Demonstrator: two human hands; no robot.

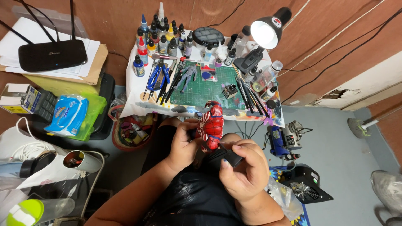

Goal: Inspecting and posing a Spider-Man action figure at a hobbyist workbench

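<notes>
My left hand grips a red and blue action figure torso with a black web pattern, held over my lap in front of the small table. My right hand is closed around a black tool whose tip touches the lower part of the figure. Beyond the hands lies a green cutting mat on the paint-stained white table cover. A grey unpainted figure lies on the mat.
Several paint bottles crowd the table's back, with brushes and blue pliers at the sides. A lit desk lamp stands at the right. A blue compressor, a fan, a router and a basket surround me.
</notes>
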